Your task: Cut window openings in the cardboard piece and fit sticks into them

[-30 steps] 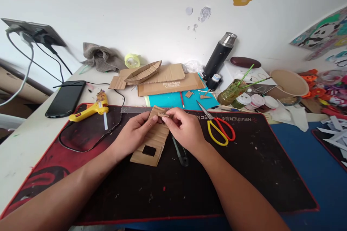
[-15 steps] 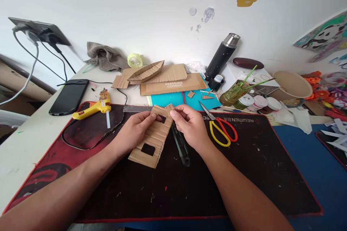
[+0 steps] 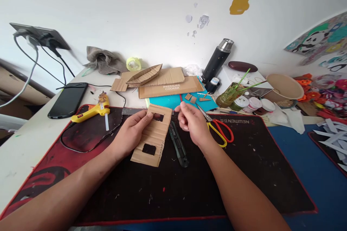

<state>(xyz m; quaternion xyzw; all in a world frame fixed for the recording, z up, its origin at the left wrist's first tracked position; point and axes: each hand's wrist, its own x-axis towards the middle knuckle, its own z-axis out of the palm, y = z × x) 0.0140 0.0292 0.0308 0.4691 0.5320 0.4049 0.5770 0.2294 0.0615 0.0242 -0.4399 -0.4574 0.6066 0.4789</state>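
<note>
My left hand (image 3: 132,131) grips a corrugated cardboard panel (image 3: 153,135) by its left edge; the panel has two rectangular cut-out windows and lies tilted on the black and red desk mat (image 3: 162,184). My right hand (image 3: 193,122) hovers just right of the panel's top corner, fingers loosely curled with nothing in them. A dark utility knife (image 3: 178,143) lies on the mat between my hands. Small cardboard scraps (image 3: 190,97) sit on the teal cutting mat (image 3: 173,100) just beyond my right fingers.
Red and yellow scissors (image 3: 219,127) lie right of my right hand. A yellow glue gun (image 3: 90,110) and a phone (image 3: 67,99) are at left. A cardboard boat (image 3: 145,74), flat cardboard sheets (image 3: 170,86), a black flask (image 3: 217,59), a brush jar (image 3: 230,95) and paint pots stand behind.
My right hand has let go of the panel's top corner and drawn back to the right, a small scrap now lying on the teal mat. The upper window is now uncovered.
</note>
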